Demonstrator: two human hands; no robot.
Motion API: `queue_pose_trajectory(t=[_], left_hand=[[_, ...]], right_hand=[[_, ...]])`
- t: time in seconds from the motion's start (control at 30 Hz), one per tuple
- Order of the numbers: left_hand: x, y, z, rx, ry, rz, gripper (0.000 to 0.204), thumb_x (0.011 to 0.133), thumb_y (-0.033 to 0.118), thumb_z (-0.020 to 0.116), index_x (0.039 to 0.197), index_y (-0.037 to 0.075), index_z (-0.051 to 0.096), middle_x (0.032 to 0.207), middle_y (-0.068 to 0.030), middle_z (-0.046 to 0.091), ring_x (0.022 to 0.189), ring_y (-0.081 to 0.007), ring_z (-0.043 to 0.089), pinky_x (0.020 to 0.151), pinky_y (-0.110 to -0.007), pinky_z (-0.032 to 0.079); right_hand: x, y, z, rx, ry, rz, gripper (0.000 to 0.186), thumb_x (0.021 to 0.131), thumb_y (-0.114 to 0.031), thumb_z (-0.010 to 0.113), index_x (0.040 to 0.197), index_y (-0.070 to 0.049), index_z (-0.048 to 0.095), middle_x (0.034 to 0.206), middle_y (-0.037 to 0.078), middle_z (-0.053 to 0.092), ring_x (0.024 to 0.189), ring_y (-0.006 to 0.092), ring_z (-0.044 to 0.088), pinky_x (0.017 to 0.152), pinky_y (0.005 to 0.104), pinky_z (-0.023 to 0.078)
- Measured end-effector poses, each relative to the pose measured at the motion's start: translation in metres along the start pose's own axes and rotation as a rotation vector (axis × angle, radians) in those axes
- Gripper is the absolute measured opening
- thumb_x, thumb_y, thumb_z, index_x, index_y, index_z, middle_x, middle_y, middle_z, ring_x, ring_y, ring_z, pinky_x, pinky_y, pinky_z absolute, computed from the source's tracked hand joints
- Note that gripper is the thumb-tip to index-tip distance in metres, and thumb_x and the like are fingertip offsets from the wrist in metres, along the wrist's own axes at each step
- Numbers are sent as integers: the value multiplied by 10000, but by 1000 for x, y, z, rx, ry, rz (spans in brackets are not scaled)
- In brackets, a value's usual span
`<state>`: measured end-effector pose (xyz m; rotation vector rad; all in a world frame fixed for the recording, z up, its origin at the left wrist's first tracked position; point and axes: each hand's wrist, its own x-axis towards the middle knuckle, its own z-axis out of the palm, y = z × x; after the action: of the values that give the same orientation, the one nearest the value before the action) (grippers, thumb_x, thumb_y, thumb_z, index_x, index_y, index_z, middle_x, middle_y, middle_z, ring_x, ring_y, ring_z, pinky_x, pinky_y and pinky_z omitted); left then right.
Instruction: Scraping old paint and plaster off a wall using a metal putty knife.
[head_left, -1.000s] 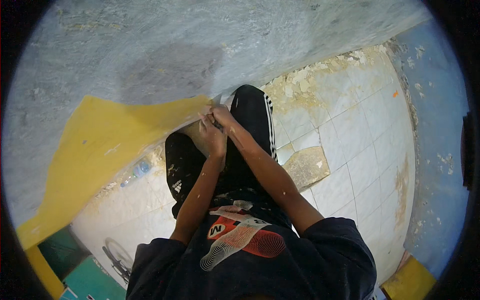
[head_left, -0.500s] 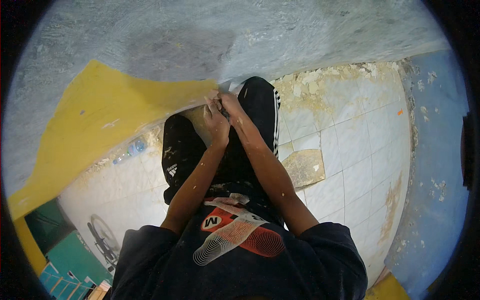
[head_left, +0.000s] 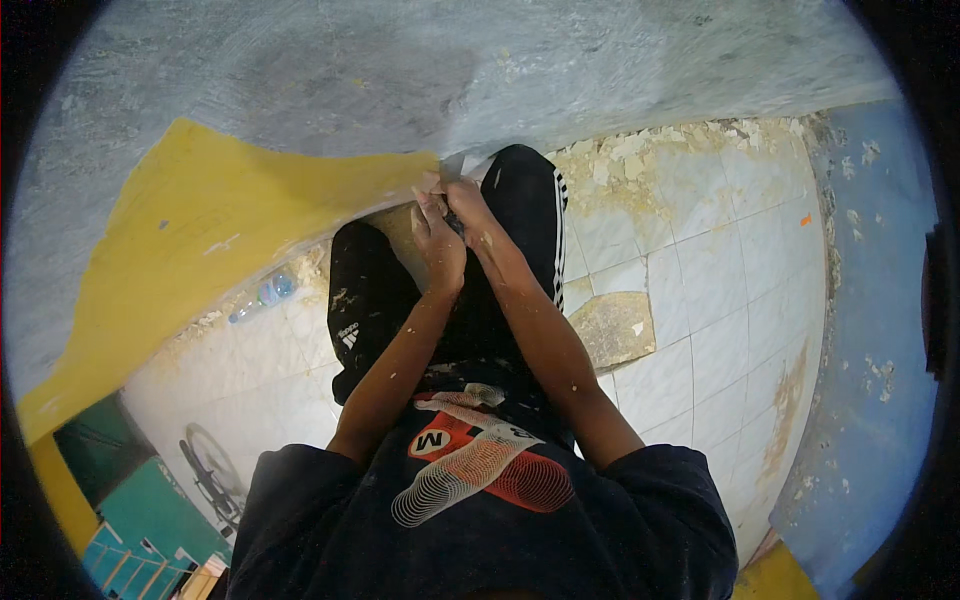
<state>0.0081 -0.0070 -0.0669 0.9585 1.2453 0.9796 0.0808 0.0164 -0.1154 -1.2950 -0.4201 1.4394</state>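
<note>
My two hands are close together between my raised knees, at the foot of the wall. My right hand (head_left: 466, 205) is closed, its knuckles near the right end of the wall's yellow paint (head_left: 250, 190). What it grips is mostly hidden; something dark shows below the fist, between the hands. My left hand (head_left: 438, 245) is just beside and lower, its fingers stretched up toward the wall. Above those fingertips, a small pale flake (head_left: 431, 182) stands off the paint edge. Bare grey wall (head_left: 380, 90) shows above the yellow.
Loose paint chips (head_left: 625, 165) lie along the wall base at right. A clear plastic bottle (head_left: 265, 295) lies left of my knee. The tiled floor (head_left: 715, 300) has a broken, tan patch (head_left: 615, 330). A blue wall (head_left: 880, 300) bounds the right; a bicycle wheel (head_left: 207, 460) appears lower left.
Both hands stay at the same spot by the paint edge, with only a slight shift. The whole view has moved a little; nothing is visibly let go.
</note>
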Motion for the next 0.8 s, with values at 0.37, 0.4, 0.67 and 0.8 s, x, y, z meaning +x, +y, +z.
queue_pose_trajectory(t=[0.37, 0.4, 0.67, 0.8], left_hand=[[1, 5, 2, 133, 0, -5, 391, 935, 375, 319, 913, 24, 490, 756, -3, 417, 682, -129, 397, 624, -290, 357], [1, 7, 4, 131, -41, 85, 391, 935, 375, 319, 913, 24, 490, 756, -3, 417, 682, -129, 397, 624, -290, 357], [16, -14, -9, 88, -144, -57, 472, 935, 410, 279, 910, -1, 512, 765, -44, 484, 723, -163, 457, 677, -311, 377], [13, -37, -2, 234, 21, 29, 487, 930, 435, 269, 795, 22, 489, 702, -31, 444, 677, -159, 440, 659, -330, 370]], right_hand=[[-12, -8, 10, 242, 84, 99, 289, 871, -161, 468, 639, 1, 527, 515, 56, 446, 477, 147, 408, 483, 328, 367], [-5, -6, 7, 152, 154, 59, 286, 872, -161, 464, 648, 3, 530, 518, 58, 449, 475, 145, 404, 478, 326, 365], [26, 24, -5, 29, 40, 31, 267, 878, -167, 437, 702, 9, 534, 529, 66, 466, 470, 171, 425, 496, 333, 364], [14, 32, -11, 10, 73, 59, 245, 839, -143, 465, 646, 0, 513, 535, 68, 462, 488, 164, 420, 504, 328, 352]])
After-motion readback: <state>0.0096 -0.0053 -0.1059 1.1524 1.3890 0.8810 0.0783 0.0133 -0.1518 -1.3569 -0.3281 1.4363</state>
